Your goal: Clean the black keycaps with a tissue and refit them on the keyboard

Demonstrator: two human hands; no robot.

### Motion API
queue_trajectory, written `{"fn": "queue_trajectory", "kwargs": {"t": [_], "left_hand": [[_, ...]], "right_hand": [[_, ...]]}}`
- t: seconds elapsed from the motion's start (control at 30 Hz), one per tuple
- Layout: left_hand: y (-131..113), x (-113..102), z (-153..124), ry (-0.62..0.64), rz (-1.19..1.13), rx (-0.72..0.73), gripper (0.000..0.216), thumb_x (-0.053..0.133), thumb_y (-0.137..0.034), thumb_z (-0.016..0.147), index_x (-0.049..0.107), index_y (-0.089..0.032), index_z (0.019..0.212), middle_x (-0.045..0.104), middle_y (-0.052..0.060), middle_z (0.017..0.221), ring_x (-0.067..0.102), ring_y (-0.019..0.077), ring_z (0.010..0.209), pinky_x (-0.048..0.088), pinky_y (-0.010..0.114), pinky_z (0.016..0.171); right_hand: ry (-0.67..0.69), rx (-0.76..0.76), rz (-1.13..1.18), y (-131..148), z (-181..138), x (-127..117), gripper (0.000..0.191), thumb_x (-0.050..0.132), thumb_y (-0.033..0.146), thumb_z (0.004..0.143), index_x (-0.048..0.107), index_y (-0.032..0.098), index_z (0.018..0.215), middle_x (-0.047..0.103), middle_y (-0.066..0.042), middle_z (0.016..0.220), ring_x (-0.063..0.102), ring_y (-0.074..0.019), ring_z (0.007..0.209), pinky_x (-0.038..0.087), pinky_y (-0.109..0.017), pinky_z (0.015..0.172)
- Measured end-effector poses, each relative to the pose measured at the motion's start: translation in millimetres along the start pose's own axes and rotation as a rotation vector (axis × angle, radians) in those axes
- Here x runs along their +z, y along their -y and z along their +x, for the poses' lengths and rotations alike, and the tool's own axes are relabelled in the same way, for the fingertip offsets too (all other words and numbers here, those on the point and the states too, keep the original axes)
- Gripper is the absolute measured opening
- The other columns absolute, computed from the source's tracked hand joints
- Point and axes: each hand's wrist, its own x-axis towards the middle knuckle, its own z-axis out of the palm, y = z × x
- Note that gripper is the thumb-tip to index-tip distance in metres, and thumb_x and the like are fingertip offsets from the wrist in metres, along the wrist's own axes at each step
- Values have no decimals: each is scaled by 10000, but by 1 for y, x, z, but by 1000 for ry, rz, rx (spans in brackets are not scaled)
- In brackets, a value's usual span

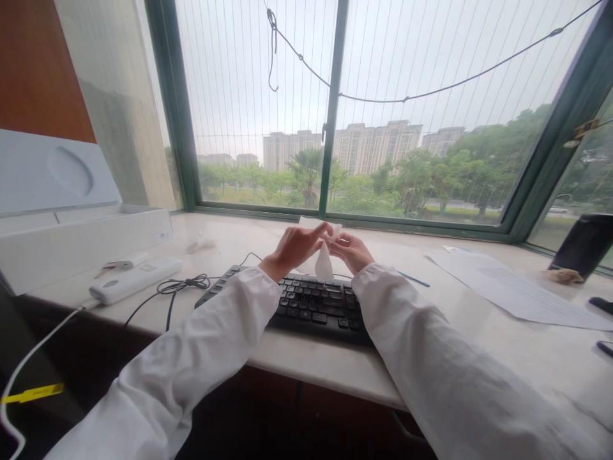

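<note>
Both of my hands are raised together above the far edge of a black keyboard that lies on a pale stone sill. My left hand and my right hand each pinch the same white tissue. It sticks up between my fingers and hangs down in a point toward the keys. White sleeves cover both arms. The keyboard's black cable runs off to the left in a loop.
A white open box stands at the left with a white power bank and its cable in front. Paper sheets lie at the right, beside a pen and a dark phone leaning at the window. A crumpled tissue lies behind.
</note>
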Motion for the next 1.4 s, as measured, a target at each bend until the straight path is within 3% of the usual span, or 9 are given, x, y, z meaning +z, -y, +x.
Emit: {"fn": "queue_trajectory", "kwargs": {"t": [0.13,0.4,0.53,0.67,0.8,0.93,1.1,1.4], "left_hand": [[2,0,0,21,1,-16,270,677,-338,823,582,-266,1064,718,-32,748,675,160,663,388,204,567],[2,1,2,61,-147,-94,252,663,-309,841,575,-287,1076,741,-68,935,676,121,717,409,200,622],[3,1,2,93,-191,-125,251,684,-322,821,589,-277,1049,736,-67,959,673,119,736,421,207,645],[3,0,1,154,-196,-128,250,687,-346,816,605,-266,1039,739,-54,940,687,142,795,432,220,668],[3,-1,0,168,-185,-119,206,663,-379,833,630,-268,1003,741,-55,926,690,154,819,438,229,689],[5,0,0,134,-185,-120,201,657,-379,836,638,-266,1001,743,-57,910,690,144,776,435,223,661],[5,2,0,67,-179,-86,251,655,-371,831,623,-251,1049,741,-44,926,686,138,791,433,213,642],[3,4,-2,12,-194,-35,185,575,-305,874,701,-262,1003,721,-16,1022,668,146,880,451,230,725]], "right_hand": [[-25,-15,-63,-2,2,-1,468,849,448,536,471,185,621,650,-6,694,621,-162,716,472,-306,689],[25,-7,-110,4,-1,4,427,825,472,530,576,162,686,669,-41,715,631,-189,711,448,-318,665],[-20,-8,-114,5,-2,5,533,817,551,477,464,189,644,635,-13,669,615,-172,674,430,-287,615],[-76,9,-253,7,-4,2,658,821,599,410,314,213,575,509,45,539,541,-131,581,392,-256,550],[-141,10,-340,7,-7,0,676,812,601,448,269,214,561,429,66,516,468,-97,549,364,-241,538],[-143,-8,-251,4,-5,1,640,806,549,508,265,210,557,379,77,511,412,-77,529,321,-234,530],[-150,104,-47,5,1,-3,598,834,389,465,269,219,564,325,97,485,306,-57,467,217,-241,473],[-59,190,76,5,-1,0,506,862,434,464,445,203,634,583,15,648,554,-143,656,373,-258,570]]}}
